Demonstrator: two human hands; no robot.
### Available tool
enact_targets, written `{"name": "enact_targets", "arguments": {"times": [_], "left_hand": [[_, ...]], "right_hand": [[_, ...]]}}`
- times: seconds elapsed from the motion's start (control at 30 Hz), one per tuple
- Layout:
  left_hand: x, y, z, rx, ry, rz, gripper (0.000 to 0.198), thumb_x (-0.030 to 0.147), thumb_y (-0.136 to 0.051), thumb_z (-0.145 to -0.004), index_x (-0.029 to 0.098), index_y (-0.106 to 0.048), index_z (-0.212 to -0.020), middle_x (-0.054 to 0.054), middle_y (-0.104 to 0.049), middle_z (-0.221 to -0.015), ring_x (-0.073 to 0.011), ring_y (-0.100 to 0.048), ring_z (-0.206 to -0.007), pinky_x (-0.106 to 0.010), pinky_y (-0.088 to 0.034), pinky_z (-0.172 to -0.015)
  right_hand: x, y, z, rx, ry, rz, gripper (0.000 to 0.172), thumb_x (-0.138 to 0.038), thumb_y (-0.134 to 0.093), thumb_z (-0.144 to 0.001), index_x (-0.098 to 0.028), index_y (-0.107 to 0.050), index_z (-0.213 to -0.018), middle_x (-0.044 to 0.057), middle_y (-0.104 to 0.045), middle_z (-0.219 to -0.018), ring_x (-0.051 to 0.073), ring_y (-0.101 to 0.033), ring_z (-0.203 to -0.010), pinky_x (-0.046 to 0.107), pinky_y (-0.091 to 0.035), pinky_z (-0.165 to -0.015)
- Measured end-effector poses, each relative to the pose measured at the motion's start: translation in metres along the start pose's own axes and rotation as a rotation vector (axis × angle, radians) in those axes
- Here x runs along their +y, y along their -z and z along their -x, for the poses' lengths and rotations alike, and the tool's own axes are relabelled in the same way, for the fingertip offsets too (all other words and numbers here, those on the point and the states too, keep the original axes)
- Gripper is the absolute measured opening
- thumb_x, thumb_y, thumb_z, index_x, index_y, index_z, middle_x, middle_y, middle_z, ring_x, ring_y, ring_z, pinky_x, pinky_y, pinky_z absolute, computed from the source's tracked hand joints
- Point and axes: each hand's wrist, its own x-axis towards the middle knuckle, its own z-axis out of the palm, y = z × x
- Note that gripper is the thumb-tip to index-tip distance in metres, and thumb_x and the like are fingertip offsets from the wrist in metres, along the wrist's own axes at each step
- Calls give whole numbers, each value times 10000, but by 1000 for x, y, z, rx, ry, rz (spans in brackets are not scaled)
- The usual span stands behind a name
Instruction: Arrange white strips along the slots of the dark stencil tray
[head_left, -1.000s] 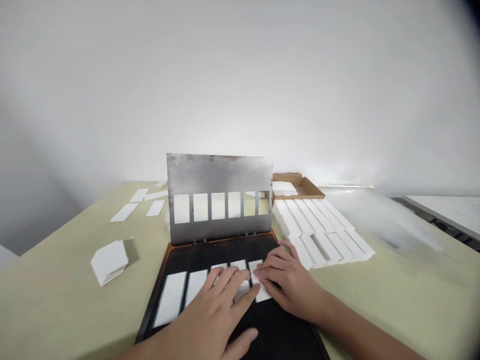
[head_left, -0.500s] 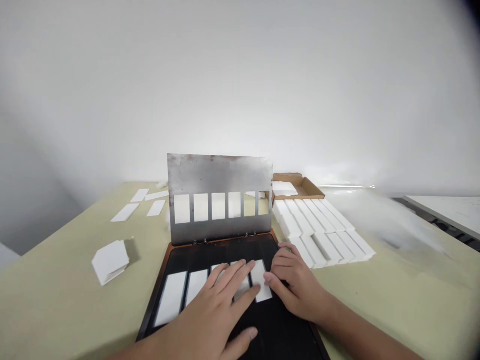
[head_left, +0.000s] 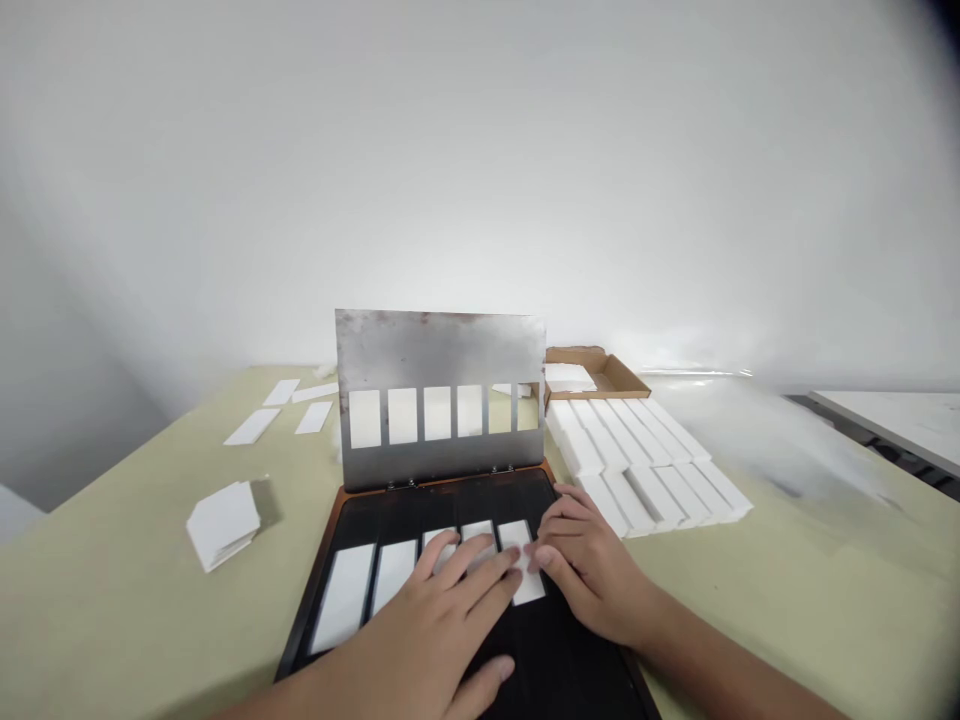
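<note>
While both open hands (head_left: 450,610) rest flat on the white strips (head_left: 345,598) in the black tray (head_left: 450,500), gripping nothing, five strips sit side by side in its slots, and rows of spare strips (head_left: 645,470) lie on the counter (head_left: 112,620) to the right

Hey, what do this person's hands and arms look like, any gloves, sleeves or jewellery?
Both the left hand and the right hand are bare, with no gloves. The forearms show no sleeve as far as the view reaches, and no watch, bracelet or ring is visible. The fingernails look short, though that is hard to tell.
</note>
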Motion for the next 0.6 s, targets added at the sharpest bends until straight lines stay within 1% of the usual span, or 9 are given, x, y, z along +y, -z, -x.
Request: {"name": "enact_targets", "arguments": {"times": [0.07, 0.1, 0.2, 0.27, 0.33, 0.37, 0.43, 0.5, 0.6], "left_hand": [[0, 1, -1, 6, 19, 19, 693, 296, -656, -988, 243, -392, -1627, -64, -584, -1532, -334, -548, -1345, -559, -377, -1171], [0, 2, -1, 13, 26, 24, 684, 299, -666, -981, 245, -414, -1614, -69, -593, -1518, -333, -559, -1335, -560, -381, -1170], [0, 2, -2, 25, 16, 16, 652, 312, -666, -980, 230, -448, -1589, -79, -537, -1588, -346, -523, -1388, -550, -386, -1177], [0, 2, -3, 13, -4, 5, 650, 311, -646, -995, 219, -428, -1600, -63, -483, -1643, -348, -480, -1428, -544, -373, -1186], [0, 4, -3, 1, -8, 13, 651, 295, -639, -996, 223, -419, -1604, -47, -500, -1630, -338, -490, -1409, -541, -361, -1189], [0, 4, -4, -2, -5, 25, 654, 290, -644, -990, 231, -421, -1602, -44, -529, -1600, -330, -511, -1381, -541, -359, -1188], [1, 6, -4, -1, 11, 51, 666, 280, -662, -971, 247, -433, -1595, -52, -585, -1525, -320, -548, -1325, -541, -366, -1178], [1, 6, -4, 5, 24, 59, 681, 282, -671, -963, 249, -429, -1599, -72, -599, -1486, -327, -560, -1309, -545, -385, -1162], [2, 3, -2, 22, 32, 37, 666, 290, -669, -969, 243, -442, -1592, -100, -566, -1525, -351, -546, -1343, -557, -409, -1147]], "right_hand": [[1, 0, 0, 9, -5, -15, 412, -210, -442, -1092, -224, -611, -716, -19, -639, -668, 180, -602, -817, 482, -349, -1160], [1, 0, 1, 14, -9, -17, 429, -214, -423, -1098, -223, -602, -708, -15, -633, -665, 178, -597, -800, 479, -363, -1146], [2, 0, 1, 23, -22, -21, 369, -253, -426, -1105, -225, -655, -818, 14, -702, -797, 194, -610, -856, 484, -385, -1122], [3, -1, 1, 22, -29, -26, 369, -268, -422, -1113, -230, -677, -849, 10, -709, -793, 195, -618, -857, 486, -379, -1134], [3, -2, 2, 30, -34, -35, 421, -268, -385, -1128, -238, -688, -838, -8, -676, -706, 184, -619, -798, 482, -376, -1145], [4, -2, 2, 37, -37, -40, 434, -271, -368, -1133, -241, -699, -855, -8, -678, -704, 182, -622, -785, 481, -382, -1142], [4, -3, 2, 49, -40, -43, 406, -286, -368, -1134, -245, -731, -955, 13, -728, -802, 195, -643, -845, 485, -397, -1124], [5, -2, 3, 47, -41, -41, 363, -292, -394, -1129, -251, -745, -1045, 28, -761, -897, 209, -651, -903, 499, -396, -1126], [6, -2, 3, 34, -34, -41, 373, -272, -382, -1131, -263, -753, -1092, 9, -751, -828, 198, -647, -847, 515, -386, -1146]]}}
